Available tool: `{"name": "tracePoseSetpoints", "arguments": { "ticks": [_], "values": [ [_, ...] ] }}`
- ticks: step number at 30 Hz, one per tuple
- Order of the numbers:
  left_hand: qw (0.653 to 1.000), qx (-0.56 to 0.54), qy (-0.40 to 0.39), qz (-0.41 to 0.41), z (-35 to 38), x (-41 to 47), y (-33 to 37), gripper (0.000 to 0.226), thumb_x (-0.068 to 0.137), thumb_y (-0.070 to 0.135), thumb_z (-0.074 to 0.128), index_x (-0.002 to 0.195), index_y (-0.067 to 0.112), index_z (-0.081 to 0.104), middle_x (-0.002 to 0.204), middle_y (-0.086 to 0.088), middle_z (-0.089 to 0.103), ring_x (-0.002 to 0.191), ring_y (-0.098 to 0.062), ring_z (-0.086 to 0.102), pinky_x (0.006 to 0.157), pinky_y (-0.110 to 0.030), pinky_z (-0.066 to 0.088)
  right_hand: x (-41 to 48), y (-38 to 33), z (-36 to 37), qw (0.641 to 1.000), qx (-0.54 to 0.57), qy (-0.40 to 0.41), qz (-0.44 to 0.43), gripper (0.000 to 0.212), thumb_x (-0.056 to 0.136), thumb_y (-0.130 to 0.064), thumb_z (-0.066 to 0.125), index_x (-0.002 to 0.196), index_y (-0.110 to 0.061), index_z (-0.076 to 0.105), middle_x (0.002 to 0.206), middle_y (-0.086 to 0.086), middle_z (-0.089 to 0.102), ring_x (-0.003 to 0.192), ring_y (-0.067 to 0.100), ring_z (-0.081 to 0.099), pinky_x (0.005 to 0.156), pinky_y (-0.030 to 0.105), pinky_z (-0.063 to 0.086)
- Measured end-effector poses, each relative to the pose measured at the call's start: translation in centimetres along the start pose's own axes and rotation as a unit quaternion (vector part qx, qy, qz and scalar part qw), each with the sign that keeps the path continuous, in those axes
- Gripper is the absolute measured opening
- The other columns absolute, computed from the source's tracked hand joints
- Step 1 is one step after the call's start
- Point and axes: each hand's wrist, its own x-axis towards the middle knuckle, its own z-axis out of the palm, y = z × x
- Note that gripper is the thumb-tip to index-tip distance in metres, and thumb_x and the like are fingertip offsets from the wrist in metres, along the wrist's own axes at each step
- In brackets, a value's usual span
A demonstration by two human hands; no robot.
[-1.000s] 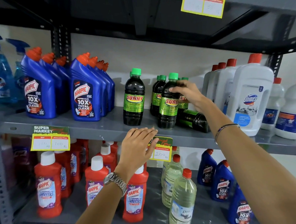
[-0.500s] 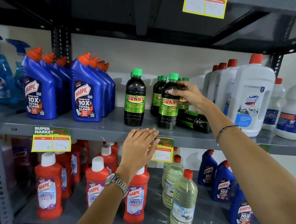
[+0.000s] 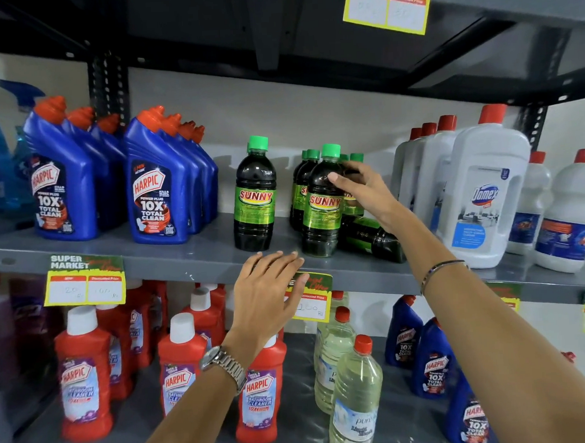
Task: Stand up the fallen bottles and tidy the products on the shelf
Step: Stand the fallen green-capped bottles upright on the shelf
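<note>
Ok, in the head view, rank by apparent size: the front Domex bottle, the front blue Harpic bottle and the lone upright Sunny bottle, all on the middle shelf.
Largest to smallest as they look:
1. Domex bottle
2. Harpic bottle
3. Sunny bottle
All three stand near the shelf's front edge, so nearness hardly skews this.

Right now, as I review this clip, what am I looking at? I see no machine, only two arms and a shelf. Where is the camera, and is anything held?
There is no machine: a person works with bare hands, filmed by one camera on their head, looking forward and down. The middle shelf carries blue Harpic bottles, dark Sunny bottles with green caps and white Domex bottles. One Sunny bottle lies on its side, so tidying is not done. The right hand touches the shoulder of the front upright Sunny bottle, fingers spread, no closed grip. The left hand, with a watch, hovers open by the shelf edge, holding nothing.
</note>
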Motion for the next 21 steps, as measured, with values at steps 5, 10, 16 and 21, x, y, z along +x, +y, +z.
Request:
{"name": "tracePoseSetpoints", "arguments": {
  "ticks": [5,10,16,21],
  "values": [
    [0.998,-0.002,-0.008,0.068,1.7,0.9,3.0,0.032,0.089,0.033,0.052,0.108,0.015,0.068,0.111,0.0,0.07,0.104,-0.018,0.064,0.093,-0.036,0.045,-0.5,2.1,-3.2,0.977,-0.208,0.045,0.034,0.059,0.082,-0.039,0.064,0.131,-0.012,0.045,0.125,0.012,0.058,0.113,0.026,0.054,0.095,0.036,0.044],
    [0.997,0.007,-0.009,0.076,2.6,1.3,4.7,0.029,0.087,0.031,0.055,0.105,0.014,0.069,0.106,0.0,0.071,0.094,-0.017,0.066,0.084,-0.032,0.046,-0.9,4.1,-4.7,0.909,-0.382,-0.128,0.111,0.071,0.076,-0.04,0.07,0.133,-0.01,0.042,0.136,0.014,0.05,0.121,0.029,0.047,0.083,0.023,0.031],
    [0.996,0.029,-0.017,0.086,2.3,1.5,4.8,0.03,0.087,0.031,0.056,0.105,0.012,0.07,0.104,-0.001,0.072,0.094,-0.016,0.068,0.081,-0.032,0.052,-1.2,5.8,-5.0,0.92,-0.378,-0.024,0.103,0.071,0.068,-0.051,0.071,0.118,-0.004,0.051,0.117,0.017,0.063,0.107,0.034,0.057,0.085,0.036,0.044],
    [0.997,0.03,-0.019,0.07,2.3,1.4,5.1,0.029,0.088,0.033,0.057,0.106,0.014,0.071,0.105,0.001,0.072,0.096,-0.014,0.067,0.084,-0.032,0.051,-2.7,6.4,-4.7,0.969,-0.198,0.127,0.082,0.089,0.064,-0.046,0.075,0.138,-0.011,0.039,0.133,0.014,0.055,0.123,0.034,0.05,0.099,0.04,0.041]
  ]
}}
